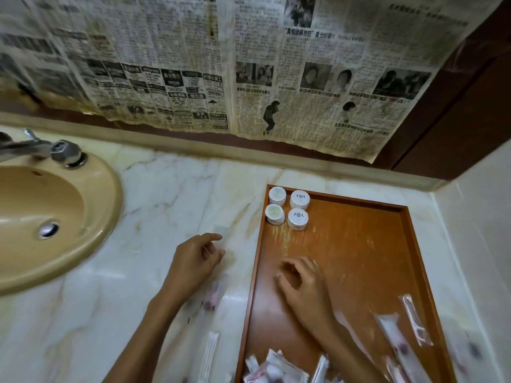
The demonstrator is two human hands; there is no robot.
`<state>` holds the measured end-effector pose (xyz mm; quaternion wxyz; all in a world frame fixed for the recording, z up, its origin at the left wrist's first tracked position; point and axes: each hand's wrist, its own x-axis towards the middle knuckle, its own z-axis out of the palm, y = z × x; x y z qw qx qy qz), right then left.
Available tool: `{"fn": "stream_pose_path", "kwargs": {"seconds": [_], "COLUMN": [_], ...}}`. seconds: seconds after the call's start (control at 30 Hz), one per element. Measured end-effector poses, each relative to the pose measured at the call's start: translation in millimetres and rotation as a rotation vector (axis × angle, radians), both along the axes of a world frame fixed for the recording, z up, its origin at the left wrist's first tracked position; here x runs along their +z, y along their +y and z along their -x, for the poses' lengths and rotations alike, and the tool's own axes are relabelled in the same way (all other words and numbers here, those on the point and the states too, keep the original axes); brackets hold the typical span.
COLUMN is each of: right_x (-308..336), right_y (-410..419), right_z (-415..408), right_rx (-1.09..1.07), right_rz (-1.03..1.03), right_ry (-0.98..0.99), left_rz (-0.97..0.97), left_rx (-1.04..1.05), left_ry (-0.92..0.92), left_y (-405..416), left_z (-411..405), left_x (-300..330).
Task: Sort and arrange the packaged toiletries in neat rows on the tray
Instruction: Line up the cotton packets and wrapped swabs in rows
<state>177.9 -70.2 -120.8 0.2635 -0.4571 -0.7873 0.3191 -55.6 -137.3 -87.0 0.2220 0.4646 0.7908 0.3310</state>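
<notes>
A brown wooden tray (367,244) lies on the marble counter. Several small round white packages (287,208) stand in two short rows at its far left corner. A heap of clear-wrapped toiletries (276,367) sits at the tray's near edge, and long sachets (401,335) lie at its near right. My left hand (196,261) hovers over the counter left of the tray, fingers curled around a clear wrapped packet (221,236). My right hand (304,283) hangs over the tray's left middle, fingers apart and holding nothing.
A beige sink (55,217) with a chrome tap (63,152) fills the left. Yellowed newspaper (249,64) covers the wall behind. More wrapped packets (210,352) lie on the counter (171,194) by my left forearm. A white side wall (481,217) stands to the tray's right.
</notes>
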Motion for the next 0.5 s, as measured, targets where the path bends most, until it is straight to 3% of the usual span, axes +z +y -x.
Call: {"fn": "stream_pose_path", "kwargs": {"seconds": [0.23, 0.5], "right_x": [-1, 15], "right_y": [-43, -86], "right_z": [-17, -70], "right_rx": [0.225, 0.461], "right_rz": [-0.060, -0.017], "right_ry": [-0.223, -0.294], "left_rz": [0.071, 0.013], "left_rx": [0.092, -0.264], "left_ry": [0.067, 0.140], "left_y": [-82, -118], "left_z": [-20, -122], "left_x": [-1, -4]}}
